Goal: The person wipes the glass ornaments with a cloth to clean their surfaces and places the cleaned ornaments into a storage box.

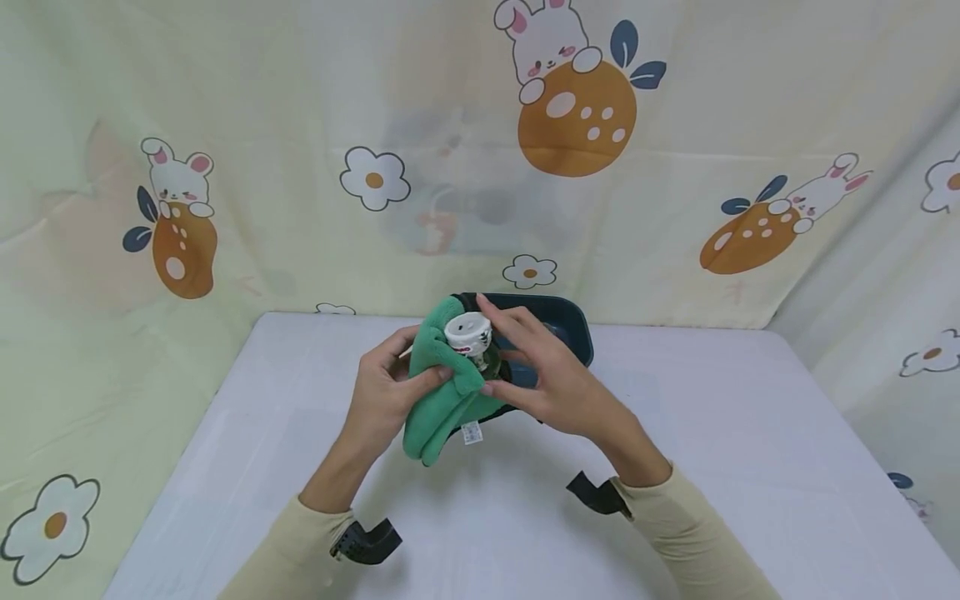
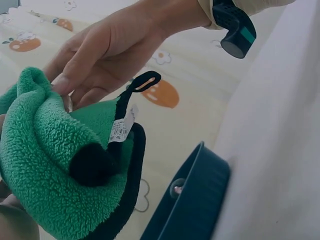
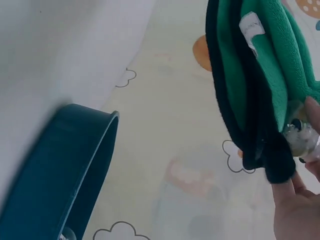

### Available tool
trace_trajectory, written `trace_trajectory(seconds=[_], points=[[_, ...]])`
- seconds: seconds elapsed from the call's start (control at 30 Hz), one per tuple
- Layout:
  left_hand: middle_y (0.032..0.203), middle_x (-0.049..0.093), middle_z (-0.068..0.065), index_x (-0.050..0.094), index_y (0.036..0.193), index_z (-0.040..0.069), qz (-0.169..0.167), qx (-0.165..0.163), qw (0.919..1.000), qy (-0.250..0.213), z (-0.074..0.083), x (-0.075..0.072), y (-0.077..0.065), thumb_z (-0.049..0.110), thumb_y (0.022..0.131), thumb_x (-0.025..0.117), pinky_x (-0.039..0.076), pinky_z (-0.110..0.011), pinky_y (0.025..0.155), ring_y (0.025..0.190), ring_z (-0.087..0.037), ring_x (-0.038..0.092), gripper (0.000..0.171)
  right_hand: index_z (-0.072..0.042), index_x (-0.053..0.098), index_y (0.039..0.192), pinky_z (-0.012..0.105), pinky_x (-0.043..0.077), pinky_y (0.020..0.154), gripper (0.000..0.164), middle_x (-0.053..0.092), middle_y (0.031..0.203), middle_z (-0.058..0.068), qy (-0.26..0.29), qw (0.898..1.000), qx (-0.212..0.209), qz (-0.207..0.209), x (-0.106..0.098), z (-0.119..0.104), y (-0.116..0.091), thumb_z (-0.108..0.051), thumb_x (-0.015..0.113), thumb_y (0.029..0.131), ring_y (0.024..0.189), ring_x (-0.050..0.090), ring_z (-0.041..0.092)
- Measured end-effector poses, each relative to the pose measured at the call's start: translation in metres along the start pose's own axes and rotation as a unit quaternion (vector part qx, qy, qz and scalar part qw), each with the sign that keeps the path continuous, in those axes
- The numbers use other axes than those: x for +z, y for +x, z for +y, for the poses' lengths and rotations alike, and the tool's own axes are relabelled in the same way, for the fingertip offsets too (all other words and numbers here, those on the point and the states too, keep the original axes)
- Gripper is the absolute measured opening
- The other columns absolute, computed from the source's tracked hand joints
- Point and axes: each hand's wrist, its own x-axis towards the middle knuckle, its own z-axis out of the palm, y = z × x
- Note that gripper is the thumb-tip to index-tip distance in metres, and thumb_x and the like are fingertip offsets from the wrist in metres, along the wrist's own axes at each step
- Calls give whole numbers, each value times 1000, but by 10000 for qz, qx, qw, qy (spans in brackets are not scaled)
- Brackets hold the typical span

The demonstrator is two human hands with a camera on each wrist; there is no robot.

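A green towel (image 1: pixel 435 408) with a dark edge and a white label is bunched up over the table. Its near side is gripped by my left hand (image 1: pixel 382 392), thumb pressed on top of the folds. Partly wrapped in the cloth is a small glass jar (image 1: pixel 491 360) with a white lid (image 1: pixel 468 332), tilted up. The right hand (image 1: pixel 555 379) holds this jar from the right, with thumb low and index finger up by the lid. In the right wrist view the clear glass (image 3: pixel 300 139) shows between the fingers, beside the towel (image 3: pixel 272 75).
Behind the hands a dark teal basin (image 1: pixel 573 325) stands at the far table edge. A small clear glass object (image 2: pixel 177 187) lies inside it. A patterned curtain (image 1: pixel 450 108) hangs directly behind the white table (image 1: pixel 712 450).
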Motion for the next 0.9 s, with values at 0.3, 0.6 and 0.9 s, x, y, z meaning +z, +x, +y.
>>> trace_trajectory(seconds=[0.3, 0.6, 0.9], points=[[128, 64, -10, 62, 132, 4, -65, 1, 9998, -168, 2, -3, 2, 1, 87, 77, 59, -36, 91, 114, -27, 65, 47, -7, 34, 158, 38, 58, 90, 94, 60, 124, 7, -515, 9955, -372, 707, -3, 1, -2, -4, 86, 80, 115, 62, 20], [125, 64, -9, 63, 131, 4, 51, -2, 9999, -149, 5, -10, 2, 1, 85, 79, 60, -35, 87, 114, -28, 64, 48, -5, 52, 142, 28, 60, 85, 71, 58, 123, 10, -366, 9937, -601, 877, -11, -1, -4, 4, 81, 77, 110, 62, 19], [128, 65, -7, 62, 134, 10, -139, 31, 9996, 233, 1, -3, 2, 4, 88, 78, 56, -33, 92, 115, -25, 62, 49, 0, 65, 128, 22, 52, 94, 47, 60, 128, 13, -1026, 9752, -1777, 834, -10, 2, 0, -2, 79, 83, 117, 59, 24]])
